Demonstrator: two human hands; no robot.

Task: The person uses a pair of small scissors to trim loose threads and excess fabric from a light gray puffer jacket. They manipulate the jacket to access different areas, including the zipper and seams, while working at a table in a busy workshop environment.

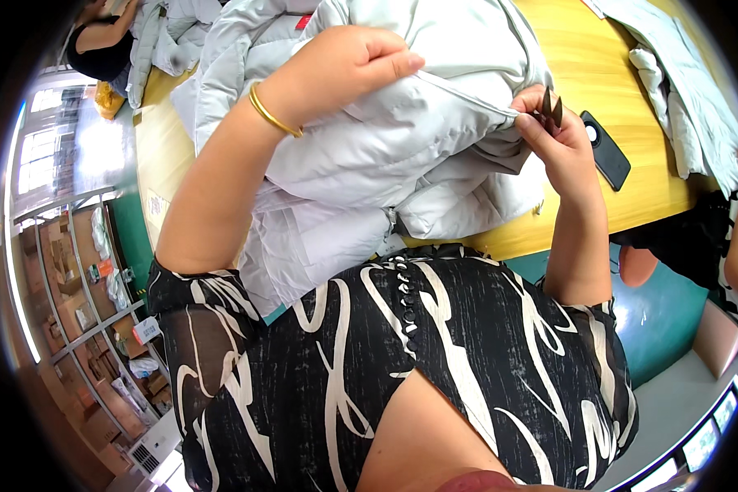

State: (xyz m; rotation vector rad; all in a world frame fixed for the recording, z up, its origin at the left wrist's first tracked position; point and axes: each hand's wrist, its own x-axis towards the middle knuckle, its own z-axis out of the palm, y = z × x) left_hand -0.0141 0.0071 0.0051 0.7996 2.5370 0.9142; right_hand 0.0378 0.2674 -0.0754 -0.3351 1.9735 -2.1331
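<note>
Head view | jacket edge [467, 99] pinched by left hand [361, 61] and right hand [562, 148], slanted down rightward | snips [547, 102] gripped in right

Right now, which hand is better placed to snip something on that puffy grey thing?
Probably the right hand: it holds a dark two-pointed tool and pinches the edge of the puffy garment. The left hand grips that edge too, but no tool shows in it.

Padded garment [344, 168] is pale grey with red tag [303, 22]; surface [574, 49] yellow, wood-grained; phone [613, 162] black; bangle [265, 117] gold; blouse [500, 353] black with cream swirls; floor [664, 303] teal.
</note>
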